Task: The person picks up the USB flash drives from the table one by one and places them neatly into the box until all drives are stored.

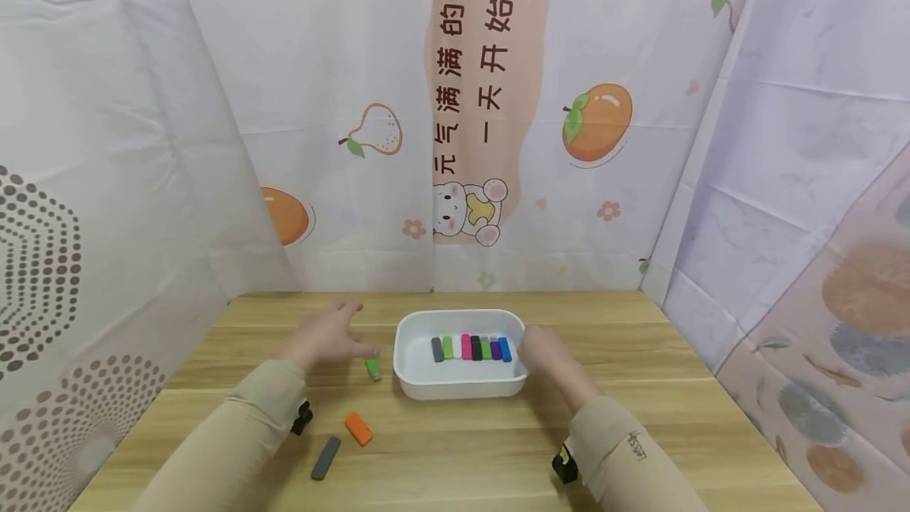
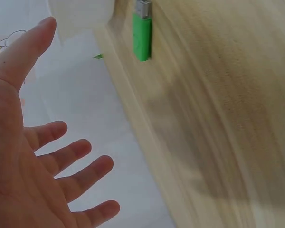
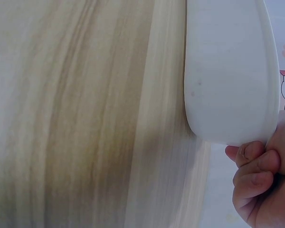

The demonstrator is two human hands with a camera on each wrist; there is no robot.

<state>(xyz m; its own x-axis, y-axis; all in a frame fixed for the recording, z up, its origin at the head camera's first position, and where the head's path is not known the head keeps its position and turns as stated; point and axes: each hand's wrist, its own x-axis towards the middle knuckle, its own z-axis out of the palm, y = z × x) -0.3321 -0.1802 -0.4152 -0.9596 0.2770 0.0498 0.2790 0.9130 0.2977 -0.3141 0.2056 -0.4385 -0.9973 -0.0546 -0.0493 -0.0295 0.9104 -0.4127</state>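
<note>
A white plastic box [image 1: 458, 395] stands on the table with several USB flash drives [image 1: 467, 347] lined up in a row inside it. At its right end my right hand [image 1: 543, 350] grips the rim; curled fingers [image 3: 256, 178] show there in the right wrist view. My left hand [image 1: 327, 338] hovers left of the box, its fingers spread and nothing held. Just below that hand lies a green USB flash drive [image 1: 373, 370], metal plug showing in the left wrist view. Closer to me are an orange stick [image 1: 359, 429] and a dark grey stick [image 1: 326, 458], both flat on the wood.
The wood-grain table [image 1: 441, 457] ends at a printed curtain [image 1: 355, 204] behind the box, and more fabric hangs along both sides. Each wrist carries a small black camera mount.
</note>
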